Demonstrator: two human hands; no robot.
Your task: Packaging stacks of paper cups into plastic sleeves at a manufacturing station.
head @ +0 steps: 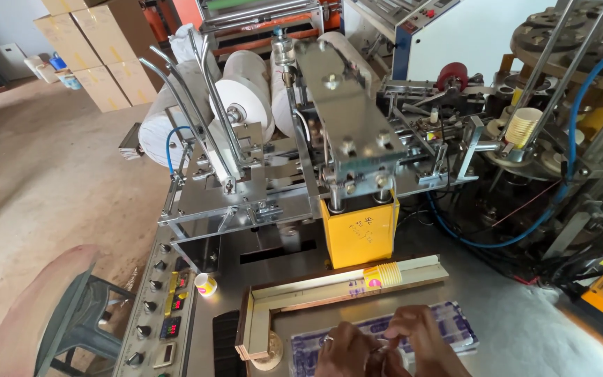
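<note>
Head view: both hands are seen at the bottom edge, brought together over a clear bag (385, 335) w/ blue print that lies flat on the steel worktop (525, 328). The left hand (343, 349) and right hand (420, 335) meet at the fingertips; fingers are curled inward and pinched close on something small between them, prob. the bag's edge or mouth, but what exactly is gripped cannot be told, as it is hidden by the knuckles. Just beyond the hands, a short stack of yellow cups (382, 275) lies on its side in a wooden tray (315, 293); a single small cup (205, 284) stands apart to the left, near the control panel (165, 307). Behind, a yellow block (359, 234) is set under the machine's press head, w/ paper rolls (246, 98) further back and more cups (523, 127) held in the turret at right. Judged step: the bag is being worked open or its edge separated, w/ the cups not yet taken up. The next move would call for a firm two-sided pinch, fingers drawn apart w/o tearing the film, and the stack kept within reach.
</note>
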